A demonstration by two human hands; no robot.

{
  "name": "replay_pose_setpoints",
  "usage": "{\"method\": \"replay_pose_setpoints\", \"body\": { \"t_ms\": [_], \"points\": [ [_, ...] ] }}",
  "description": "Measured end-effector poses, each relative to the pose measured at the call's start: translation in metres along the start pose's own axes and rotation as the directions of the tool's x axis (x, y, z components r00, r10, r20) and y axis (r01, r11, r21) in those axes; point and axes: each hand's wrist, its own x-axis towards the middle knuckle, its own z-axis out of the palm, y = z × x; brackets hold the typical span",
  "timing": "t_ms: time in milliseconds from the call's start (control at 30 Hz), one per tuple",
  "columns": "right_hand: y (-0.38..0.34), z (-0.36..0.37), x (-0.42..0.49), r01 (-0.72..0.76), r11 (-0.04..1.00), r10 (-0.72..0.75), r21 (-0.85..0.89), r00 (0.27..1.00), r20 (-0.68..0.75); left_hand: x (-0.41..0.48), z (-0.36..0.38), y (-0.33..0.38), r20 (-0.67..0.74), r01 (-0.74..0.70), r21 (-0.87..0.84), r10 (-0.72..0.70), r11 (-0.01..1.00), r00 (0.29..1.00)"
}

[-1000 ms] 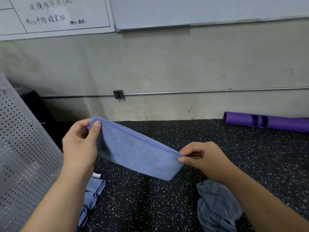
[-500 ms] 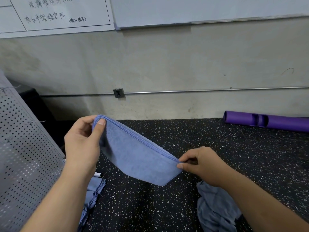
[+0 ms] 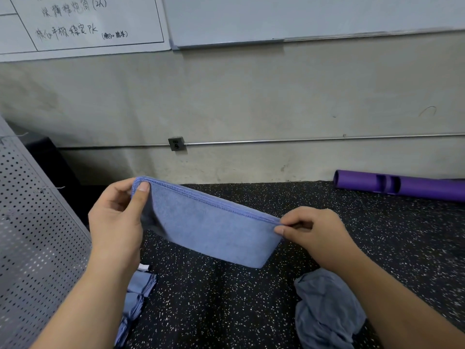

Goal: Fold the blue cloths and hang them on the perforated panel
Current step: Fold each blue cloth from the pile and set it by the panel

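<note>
A folded blue cloth [image 3: 208, 227] hangs stretched in the air between my hands, its stitched edge on top and sloping down to the right. My left hand [image 3: 115, 220] pinches its upper left corner, thumb on the near side. My right hand [image 3: 312, 235] pinches the right corner between thumb and fingers. The grey perforated panel [image 3: 32, 235] leans at the far left. Several folded blue cloths [image 3: 136, 298] hang along the panel's lower right edge. A crumpled blue-grey cloth [image 3: 324, 313] lies on the floor under my right forearm.
The black speckled floor [image 3: 226, 311] runs back to a grey wall [image 3: 251, 102] with a metal conduit and a socket [image 3: 176, 144]. A purple foam roller [image 3: 402, 185] lies against the wall at right. Whiteboards [image 3: 83, 21] hang above.
Both hands have stayed on the cloth's corners. The right hand dipped a little and came back up, leaving the cloth stretched much as before.
</note>
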Motion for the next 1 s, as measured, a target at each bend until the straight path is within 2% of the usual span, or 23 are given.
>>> {"method": "replay_pose_setpoints", "body": {
  "t_ms": [133, 267, 567, 800, 1000],
  "points": [
    [-0.011, -0.007, 0.002, 0.011, 0.973, 0.014, 0.23, 0.994, -0.11, 0.001, 0.0, -0.005, 0.006, 0.09, -0.063, -0.09, 0.994, 0.996],
    [-0.019, -0.015, 0.002, 0.033, 0.948, 0.028, 0.317, 0.982, -0.188, 0.001, 0.004, -0.012, 0.043, 0.147, -0.087, -0.144, 0.985, 0.989],
    [-0.018, -0.023, 0.003, -0.008, 0.969, 0.079, 0.248, 0.957, -0.278, -0.001, 0.013, -0.028, 0.085, 0.203, -0.081, -0.196, 0.976, 0.977],
    [-0.011, -0.03, 0.005, 0.003, 0.994, 0.025, 0.112, 0.969, -0.245, -0.003, 0.019, -0.029, 0.09, 0.211, -0.088, -0.203, 0.974, 0.975],
    [-0.01, -0.032, 0.009, 0.031, 0.952, 0.063, 0.306, 0.955, -0.291, -0.002, 0.019, -0.033, 0.152, 0.21, -0.101, -0.194, 0.972, 0.969]
  ]
}}
